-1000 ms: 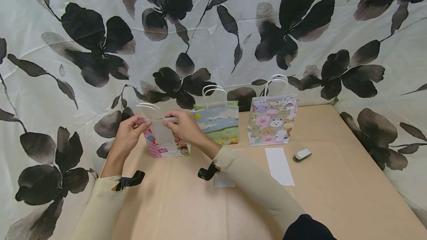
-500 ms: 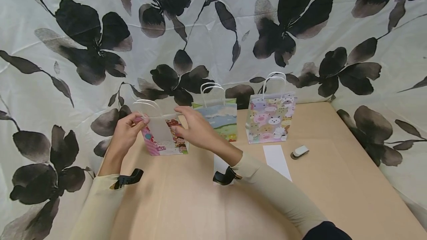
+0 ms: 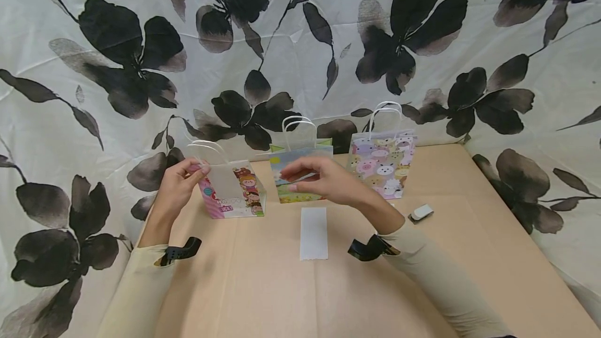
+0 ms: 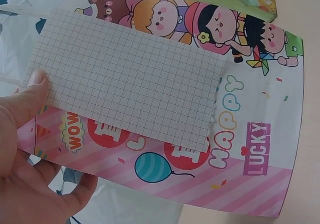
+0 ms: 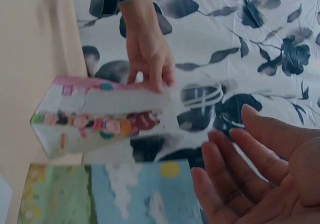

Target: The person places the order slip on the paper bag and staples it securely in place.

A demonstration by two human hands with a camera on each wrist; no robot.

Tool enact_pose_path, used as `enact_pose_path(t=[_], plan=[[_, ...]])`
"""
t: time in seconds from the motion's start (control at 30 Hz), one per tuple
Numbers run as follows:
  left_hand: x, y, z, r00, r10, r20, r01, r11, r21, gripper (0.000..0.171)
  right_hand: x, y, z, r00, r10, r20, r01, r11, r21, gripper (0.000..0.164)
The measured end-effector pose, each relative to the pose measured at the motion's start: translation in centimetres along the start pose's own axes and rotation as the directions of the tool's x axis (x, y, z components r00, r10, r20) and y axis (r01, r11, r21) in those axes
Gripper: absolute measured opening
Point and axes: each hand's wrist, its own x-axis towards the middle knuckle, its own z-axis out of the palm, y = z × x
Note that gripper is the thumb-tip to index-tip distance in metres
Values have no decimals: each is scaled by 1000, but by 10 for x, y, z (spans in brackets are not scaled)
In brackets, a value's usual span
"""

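My left hand (image 3: 176,189) holds the top left corner of a pink and white paper gift bag (image 3: 250,192) with cartoon children on it. In the left wrist view its thumb presses a slip of grid paper (image 4: 130,79) flat against the bag's front, the other fingers lying behind. The slip runs lengthwise down from the bag's top edge. Further right, my right hand (image 3: 335,181) is in the air in front of a blue and green landscape gift bag (image 3: 300,200). Its fingers are loosely bent and apart from the thumb, with nothing between them.
A lilac gift bag (image 3: 385,168) with animal faces stands at the back right. One more paper slip (image 3: 313,233) lies on the table (image 3: 263,286), and a small white and dark stapler (image 3: 421,213) sits to the right. Floral cloth (image 3: 319,77) hangs behind.
My right hand has let go of the slip at the pink bag's top edge and moved right, covering the second table slip. The left hand stays in its hold.
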Motion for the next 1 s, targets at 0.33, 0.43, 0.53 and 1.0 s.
enact_pose_path(t=[0.33,0.43,0.53,1.0], plan=[[2,-3,-2,1000,8,0,-8,1000,18,31,-43,19,-40,999,22,25,-22,999,23,30],[1,-3,-2,1000,1,3,-1,1000,25,31,-56,25,-50,998,45,48,-45,999,-8,30],[1,-3,-1,1000,-2,5,2,1000,26,31,-68,33,-60,997,46,55,-44,999,-29,30],[1,-4,0,1000,9,18,-9,1000,-3,32,-118,71,-102,981,191,-39,-194,979,-64,36]])
